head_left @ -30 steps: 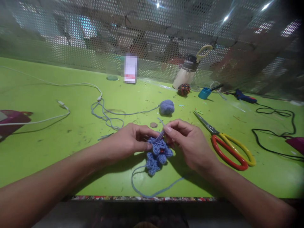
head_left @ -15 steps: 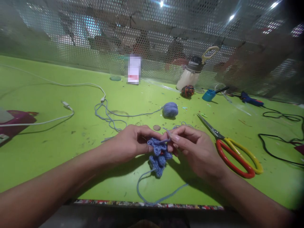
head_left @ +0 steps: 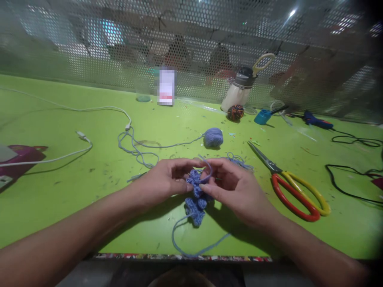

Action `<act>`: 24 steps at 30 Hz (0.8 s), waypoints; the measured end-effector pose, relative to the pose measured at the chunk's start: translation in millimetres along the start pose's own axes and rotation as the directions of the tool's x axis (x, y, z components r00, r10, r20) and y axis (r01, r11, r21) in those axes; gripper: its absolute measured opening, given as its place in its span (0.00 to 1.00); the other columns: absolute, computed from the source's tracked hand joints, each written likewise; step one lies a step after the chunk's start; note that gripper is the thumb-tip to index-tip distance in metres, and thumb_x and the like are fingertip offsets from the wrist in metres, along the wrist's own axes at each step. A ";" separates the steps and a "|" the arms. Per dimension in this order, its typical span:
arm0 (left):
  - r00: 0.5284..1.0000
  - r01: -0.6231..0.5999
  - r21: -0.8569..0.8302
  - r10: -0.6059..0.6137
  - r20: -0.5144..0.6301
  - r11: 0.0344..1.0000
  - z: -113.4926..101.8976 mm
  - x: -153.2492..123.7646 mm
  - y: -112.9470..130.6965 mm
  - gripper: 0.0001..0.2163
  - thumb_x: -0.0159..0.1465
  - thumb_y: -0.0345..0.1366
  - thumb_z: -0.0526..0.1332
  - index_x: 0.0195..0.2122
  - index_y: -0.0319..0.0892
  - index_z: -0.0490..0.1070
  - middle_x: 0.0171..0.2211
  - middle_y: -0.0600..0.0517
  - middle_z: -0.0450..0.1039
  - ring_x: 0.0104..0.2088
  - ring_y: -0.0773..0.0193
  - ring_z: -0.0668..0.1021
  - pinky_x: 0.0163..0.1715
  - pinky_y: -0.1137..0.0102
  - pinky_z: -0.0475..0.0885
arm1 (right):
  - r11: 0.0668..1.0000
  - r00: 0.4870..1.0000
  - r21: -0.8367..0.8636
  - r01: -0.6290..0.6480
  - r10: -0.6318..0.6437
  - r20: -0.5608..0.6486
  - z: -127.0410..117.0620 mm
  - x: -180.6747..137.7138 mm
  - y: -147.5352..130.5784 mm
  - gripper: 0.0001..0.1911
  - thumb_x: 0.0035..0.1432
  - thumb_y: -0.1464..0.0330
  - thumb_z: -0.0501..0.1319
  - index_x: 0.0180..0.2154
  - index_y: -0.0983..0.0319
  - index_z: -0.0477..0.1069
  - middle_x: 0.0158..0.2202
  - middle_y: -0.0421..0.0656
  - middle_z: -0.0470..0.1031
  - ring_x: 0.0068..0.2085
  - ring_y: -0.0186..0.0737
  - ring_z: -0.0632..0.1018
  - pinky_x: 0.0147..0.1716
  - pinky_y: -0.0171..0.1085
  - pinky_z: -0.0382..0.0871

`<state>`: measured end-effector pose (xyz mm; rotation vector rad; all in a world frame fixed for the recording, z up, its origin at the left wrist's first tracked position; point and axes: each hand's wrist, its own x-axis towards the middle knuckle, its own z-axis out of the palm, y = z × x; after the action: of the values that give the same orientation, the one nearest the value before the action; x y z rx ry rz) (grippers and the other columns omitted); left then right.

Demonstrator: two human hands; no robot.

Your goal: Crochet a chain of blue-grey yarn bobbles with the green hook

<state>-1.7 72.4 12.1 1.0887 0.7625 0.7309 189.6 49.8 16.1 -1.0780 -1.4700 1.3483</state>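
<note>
A small blue crocheted piece hangs between both hands just above the green table. My left hand pinches its upper left edge. My right hand is closed on its right side, with a loop of blue yarn arched over the fingers. A loose strand of yarn trails from the piece toward the table's near edge. A blue yarn ball lies behind the hands, and its strand runs left across the table.
Red and yellow scissors lie right of my right hand. A white cable and a maroon object are at the left. A bottle, multicoloured yarn ball, blue cup, glue gun and black cord sit along the back right, before a perforated screen.
My right hand has turned and come in over the crocheted piece, drawing the yarn into a loop above it. My left hand keeps its pinch; the view shifted slightly.
</note>
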 end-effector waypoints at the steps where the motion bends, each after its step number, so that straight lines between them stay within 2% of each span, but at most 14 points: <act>1: 1.000 -0.016 0.004 0.016 0.003 1.000 -0.2 0.0 0.3 0.18 0.52 0.22 0.67 0.44 0.40 0.76 0.42 0.47 0.78 0.44 0.59 0.78 0.49 0.62 0.67 | 0.999 1.000 -0.035 0.011 -0.011 0.001 1.2 -0.8 0.3 0.17 0.50 0.70 0.69 0.44 0.60 0.72 0.33 0.41 0.73 0.33 0.36 0.73 0.32 0.38 0.68; 5: 0.999 -0.030 0.059 0.032 -0.038 0.998 0.1 -0.3 1.9 0.13 0.55 0.25 0.66 0.43 0.38 0.75 0.39 0.46 0.76 0.43 0.58 0.77 0.48 0.61 0.67 | 0.995 0.998 -0.085 0.060 -0.063 -0.031 5.6 -3.0 3.1 0.10 0.54 0.69 0.65 0.40 0.60 0.74 0.32 0.41 0.72 0.32 0.36 0.73 0.33 0.39 0.69; 8: 0.996 -0.007 0.081 0.014 -0.083 0.997 2.4 -0.2 3.3 0.12 0.54 0.27 0.67 0.41 0.37 0.74 0.36 0.48 0.75 0.41 0.58 0.77 0.46 0.62 0.67 | 0.994 0.995 -0.070 0.078 -0.082 -0.051 7.5 -3.0 5.1 0.09 0.54 0.70 0.65 0.40 0.60 0.74 0.33 0.42 0.74 0.35 0.37 0.74 0.36 0.40 0.70; 12: 0.994 0.022 0.105 -0.010 -0.112 0.994 4.9 0.1 5.0 0.13 0.53 0.28 0.67 0.41 0.38 0.74 0.35 0.48 0.74 0.38 0.60 0.76 0.41 0.64 0.66 | 1.000 0.998 -0.001 0.024 -0.024 -0.053 5.5 -0.7 4.2 0.09 0.53 0.70 0.65 0.39 0.60 0.74 0.32 0.41 0.74 0.33 0.35 0.74 0.32 0.38 0.69; 15: 0.992 0.052 0.124 -0.037 -0.117 0.991 4.9 0.2 5.7 0.14 0.53 0.28 0.67 0.41 0.38 0.73 0.36 0.48 0.74 0.35 0.62 0.75 0.37 0.66 0.65 | 0.998 0.998 0.053 -0.040 0.042 -0.044 2.2 1.3 2.8 0.09 0.53 0.70 0.67 0.38 0.61 0.75 0.28 0.39 0.72 0.27 0.32 0.71 0.25 0.35 0.66; 18: 0.994 0.048 0.137 -0.034 -0.100 0.989 4.7 0.1 5.8 0.13 0.53 0.29 0.67 0.41 0.37 0.74 0.32 0.51 0.72 0.32 0.65 0.72 0.34 0.67 0.63 | 0.991 0.995 0.099 -0.087 0.092 -0.041 0.2 2.0 2.8 0.10 0.51 0.68 0.68 0.37 0.62 0.75 0.26 0.37 0.70 0.24 0.30 0.68 0.22 0.33 0.62; 21: 0.996 0.046 0.117 -0.036 -0.082 0.992 5.2 -0.4 6.1 0.13 0.54 0.28 0.67 0.41 0.37 0.74 0.29 0.54 0.70 0.31 0.66 0.72 0.35 0.67 0.63 | 0.984 0.992 0.141 -0.113 0.119 -0.032 -0.6 1.5 3.5 0.11 0.51 0.66 0.69 0.37 0.62 0.75 0.25 0.37 0.69 0.23 0.29 0.67 0.22 0.33 0.60; 24: 0.996 0.056 0.093 -0.050 -0.068 0.994 5.0 -0.7 6.5 0.12 0.54 0.28 0.67 0.40 0.38 0.75 0.31 0.52 0.72 0.34 0.63 0.74 0.38 0.66 0.65 | 0.982 0.993 0.154 -0.113 0.118 -0.020 -1.4 0.8 3.8 0.11 0.51 0.65 0.69 0.37 0.62 0.75 0.24 0.37 0.69 0.22 0.29 0.66 0.22 0.33 0.61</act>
<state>1.2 71.3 19.7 1.1296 0.8866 0.6938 190.9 51.1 12.4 -1.0928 -1.2769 1.4947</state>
